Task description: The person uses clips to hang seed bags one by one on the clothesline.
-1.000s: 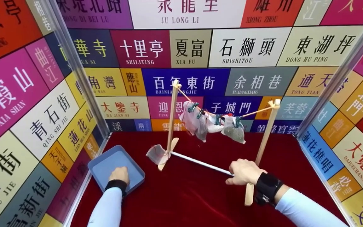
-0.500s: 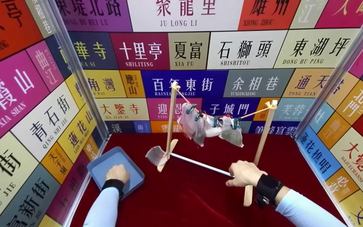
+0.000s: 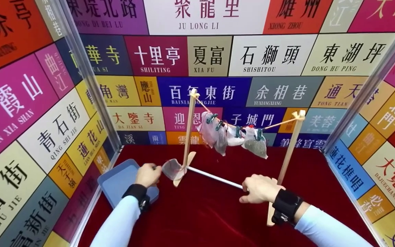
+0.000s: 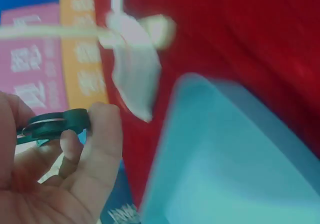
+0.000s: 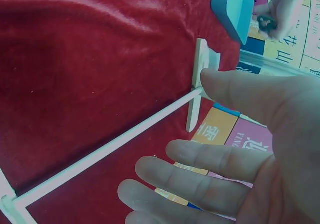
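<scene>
My left hand point(image 3: 148, 175) pinches a small dark green clip point(image 4: 55, 124) between thumb and fingers, above the right side of the blue tray point(image 3: 115, 181). Just right of it, a translucent mesh bag point(image 3: 173, 169) with red thread lies against the foot of the left wooden post point(image 3: 189, 133). My right hand point(image 3: 261, 188) hovers over the white rod point(image 3: 214, 177) near the right post point(image 3: 290, 147); in the right wrist view its fingers are extended and apart, holding nothing. Several small bags point(image 3: 233, 135) hang from the cord between the posts, fastened with dark green clips.
Dark red velvet cloth point(image 3: 211, 219) covers the work surface. Panels with colourful printed signs point(image 3: 204, 56) enclose the back and both sides, with clear corner strips point(image 3: 91, 79) where they meet. The post's wooden foot point(image 3: 270, 216) sits beneath my right wrist.
My left hand has risen out of the blue tray and moved right toward the loose mesh bag, with the green clip now showing in its fingers. My right hand has shifted slightly left.
</scene>
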Tool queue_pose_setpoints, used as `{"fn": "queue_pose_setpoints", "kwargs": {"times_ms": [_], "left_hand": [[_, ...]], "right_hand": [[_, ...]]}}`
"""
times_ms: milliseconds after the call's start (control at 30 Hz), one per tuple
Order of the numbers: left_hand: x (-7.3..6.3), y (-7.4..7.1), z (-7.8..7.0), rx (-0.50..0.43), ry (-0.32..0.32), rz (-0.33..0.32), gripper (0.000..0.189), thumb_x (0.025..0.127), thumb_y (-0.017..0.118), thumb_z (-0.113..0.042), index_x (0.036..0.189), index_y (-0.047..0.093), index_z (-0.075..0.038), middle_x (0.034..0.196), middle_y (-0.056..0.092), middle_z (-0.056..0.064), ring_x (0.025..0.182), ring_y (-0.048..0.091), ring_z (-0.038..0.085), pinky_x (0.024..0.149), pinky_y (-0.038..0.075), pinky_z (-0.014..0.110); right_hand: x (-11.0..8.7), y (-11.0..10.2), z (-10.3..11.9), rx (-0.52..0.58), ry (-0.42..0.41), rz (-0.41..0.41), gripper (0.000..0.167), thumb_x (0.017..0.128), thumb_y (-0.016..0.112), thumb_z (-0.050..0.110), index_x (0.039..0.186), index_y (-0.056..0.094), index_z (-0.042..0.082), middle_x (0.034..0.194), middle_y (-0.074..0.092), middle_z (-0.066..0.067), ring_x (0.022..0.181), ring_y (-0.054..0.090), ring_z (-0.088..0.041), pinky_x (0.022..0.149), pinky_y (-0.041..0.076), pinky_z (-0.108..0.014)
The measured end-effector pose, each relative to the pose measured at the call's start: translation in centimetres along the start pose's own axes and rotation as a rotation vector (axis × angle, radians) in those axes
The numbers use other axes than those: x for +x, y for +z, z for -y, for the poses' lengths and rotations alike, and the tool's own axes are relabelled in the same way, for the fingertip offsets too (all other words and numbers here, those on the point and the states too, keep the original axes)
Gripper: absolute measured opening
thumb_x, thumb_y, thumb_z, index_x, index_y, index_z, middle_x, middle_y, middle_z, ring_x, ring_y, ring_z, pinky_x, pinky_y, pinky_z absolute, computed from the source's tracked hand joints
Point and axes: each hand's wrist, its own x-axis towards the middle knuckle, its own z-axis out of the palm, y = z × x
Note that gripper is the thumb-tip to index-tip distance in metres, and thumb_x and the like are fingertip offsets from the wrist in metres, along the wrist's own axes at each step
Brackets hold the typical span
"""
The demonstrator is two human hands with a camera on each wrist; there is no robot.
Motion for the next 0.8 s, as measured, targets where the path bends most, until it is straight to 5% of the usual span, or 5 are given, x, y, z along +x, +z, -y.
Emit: {"fn": "queue_pose_setpoints", "kwargs": {"times_ms": [100, 233, 367, 567, 800], "left_hand": [[-0.4, 1.2, -2.0, 0.017, 0.074, 0.013, 0.031, 0.102, 0.064, -0.027, 0.075, 0.072, -0.012, 0.057, 0.062, -0.004, 0.052, 0.060, 0.012, 0.052, 0.048, 0.025], [-1.4, 2.4, -4.3, 0.095, 0.266, 0.040, 0.038, 0.099, 0.068, -0.021, 0.063, 0.058, -0.016, 0.060, 0.051, -0.007, 0.057, 0.049, 0.011, 0.058, 0.039, 0.026], [-2.5, 3.3, -6.5, 0.052, 0.404, 0.205, 0.032, 0.104, 0.070, -0.016, 0.073, 0.073, -0.006, 0.067, 0.072, 0.006, 0.061, 0.060, 0.009, 0.059, 0.046, 0.022], [-4.0, 4.6, -9.5, 0.000, 0.456, 0.518, 0.031, 0.107, 0.073, -0.028, 0.093, 0.088, -0.005, 0.084, 0.085, 0.017, 0.064, 0.072, 0.010, 0.060, 0.049, 0.019], [-5.8, 6.6, -12.4, -0.093, 0.471, 0.759, 0.036, 0.107, 0.071, -0.035, 0.096, 0.088, -0.005, 0.075, 0.078, 0.010, 0.053, 0.055, 0.003, 0.051, 0.046, 0.019]], "right_hand": [[0.2, 0.1, 0.7, 0.014, -0.082, -0.030, 0.038, 0.086, 0.093, 0.049, 0.104, 0.085, 0.017, 0.096, 0.078, -0.001, 0.094, 0.073, -0.029, 0.074, 0.060, -0.056], [0.6, 0.2, 1.5, 0.018, -0.232, -0.116, 0.035, 0.089, 0.091, 0.044, 0.102, 0.086, 0.012, 0.081, 0.076, 0.003, 0.086, 0.073, -0.025, 0.074, 0.063, -0.047], [1.1, 0.2, 2.1, 0.010, -0.318, -0.206, 0.028, 0.092, 0.090, 0.039, 0.102, 0.086, 0.013, 0.083, 0.080, 0.002, 0.082, 0.075, -0.022, 0.070, 0.062, -0.041], [1.8, 0.4, 3.0, 0.022, -0.468, -0.340, 0.024, 0.093, 0.090, 0.032, 0.109, 0.084, 0.015, 0.085, 0.081, 0.007, 0.076, 0.075, -0.012, 0.066, 0.060, -0.033], [2.2, 0.7, 3.8, -0.037, -0.687, -0.455, 0.059, 0.087, 0.097, 0.038, 0.137, 0.074, 0.014, 0.101, 0.079, 0.004, 0.073, 0.070, -0.006, 0.066, 0.059, -0.027]]}}
